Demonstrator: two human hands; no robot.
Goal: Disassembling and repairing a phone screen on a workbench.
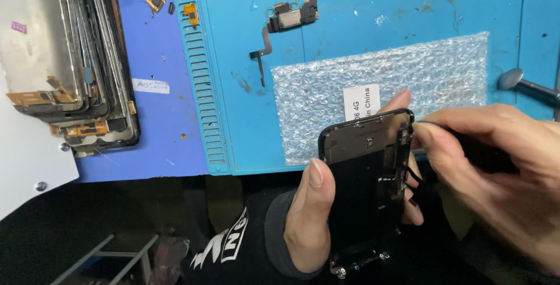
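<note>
My left hand (309, 215) grips a black phone screen assembly (364, 186), back side up, with my thumb along its left edge and fingertips showing past its right edge. My right hand (496, 174) pinches a thin dark tool (429, 123) whose tip touches the top right corner of the assembly. The assembly hangs in front of the table's near edge, above my dark sleeve.
A blue work mat (361, 46) carries a bubble-wrap bag (408, 75) with a white label, a small speaker part with a flex cable (289, 19) and a metal spudger (519, 81). A stack of old screen assemblies (64, 57) lies at the left.
</note>
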